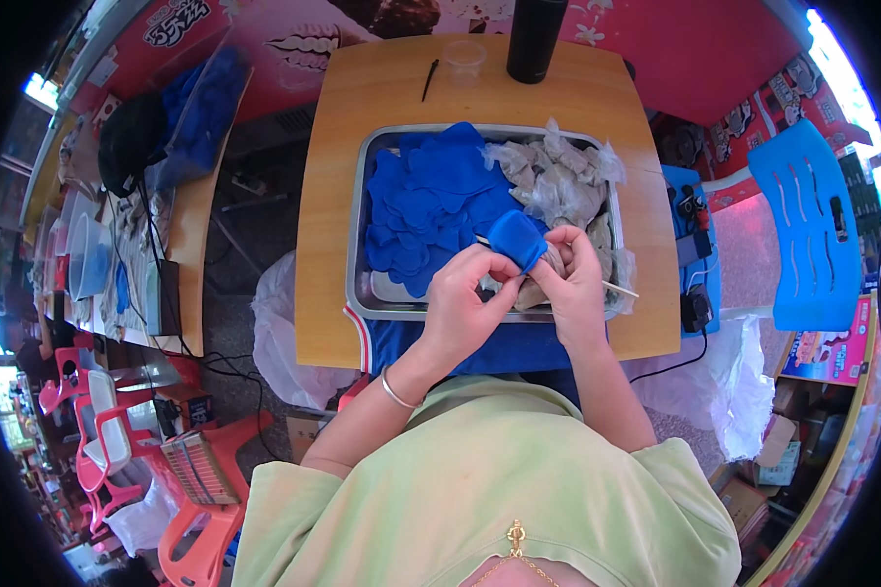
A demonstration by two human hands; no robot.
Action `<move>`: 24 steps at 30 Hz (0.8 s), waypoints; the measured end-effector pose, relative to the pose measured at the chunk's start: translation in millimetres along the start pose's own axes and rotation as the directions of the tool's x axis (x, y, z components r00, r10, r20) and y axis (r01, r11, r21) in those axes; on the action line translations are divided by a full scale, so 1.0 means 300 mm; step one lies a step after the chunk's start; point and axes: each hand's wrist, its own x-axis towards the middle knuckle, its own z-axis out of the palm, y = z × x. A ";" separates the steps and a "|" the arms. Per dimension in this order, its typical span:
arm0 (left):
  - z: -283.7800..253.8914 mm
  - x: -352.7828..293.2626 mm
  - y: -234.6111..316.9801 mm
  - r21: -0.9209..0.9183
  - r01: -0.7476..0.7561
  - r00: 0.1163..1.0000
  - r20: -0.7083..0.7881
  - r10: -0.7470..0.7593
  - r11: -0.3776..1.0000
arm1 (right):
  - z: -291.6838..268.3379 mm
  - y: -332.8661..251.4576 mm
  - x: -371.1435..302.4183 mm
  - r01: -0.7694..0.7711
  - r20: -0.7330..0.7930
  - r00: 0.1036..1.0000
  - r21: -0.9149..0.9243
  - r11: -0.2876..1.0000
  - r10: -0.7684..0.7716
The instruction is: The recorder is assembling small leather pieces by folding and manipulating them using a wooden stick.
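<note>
Over the front of a metal tray (355, 264), both my hands work close together on a small blue fabric piece (518, 240). My left hand (468, 298), with a bangle on its wrist, pinches its lower left side. The fingers of my right hand (571, 289) are closed at its right, together with some beige material. A thin pale stick (621, 291) pokes out to the right of that hand. Flat blue fabric pieces (436, 186) are heaped in the left of the tray. Beige bundles in clear plastic (563, 176) fill its right side.
The wooden table (328, 196) carries a black tumbler (536, 39), a clear cup (464, 61) and a thin black stick (430, 80) at the back. A blue plastic chair (808, 230) is at right, an orange-red one (201, 528) at lower left. A side table (191, 264) stands left.
</note>
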 end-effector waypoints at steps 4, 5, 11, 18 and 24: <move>-0.008 -0.008 -0.003 0.065 0.002 0.997 0.074 -0.007 0.998 | -0.024 0.015 0.004 -0.019 0.035 0.999 -0.040 0.999 0.021; 0.000 -0.016 -0.023 0.064 0.002 0.997 0.072 -0.006 0.998 | -0.026 0.009 0.004 -0.021 0.075 0.997 -0.038 0.999 0.024; 0.016 -0.019 -0.062 -0.720 0.157 0.980 0.029 -0.197 0.676 | -0.004 -0.019 -0.010 -0.060 0.177 0.982 -0.014 0.998 0.062; -0.007 0.006 -0.043 -0.709 0.255 0.955 0.076 -0.288 0.657 | -0.001 -0.024 -0.024 -0.024 0.207 0.978 0.045 0.999 0.014; -0.001 0.000 -0.064 -0.666 0.333 0.940 0.179 -0.290 0.667 | 0.017 -0.011 -0.034 0.188 0.117 0.977 -0.094 0.978 -0.177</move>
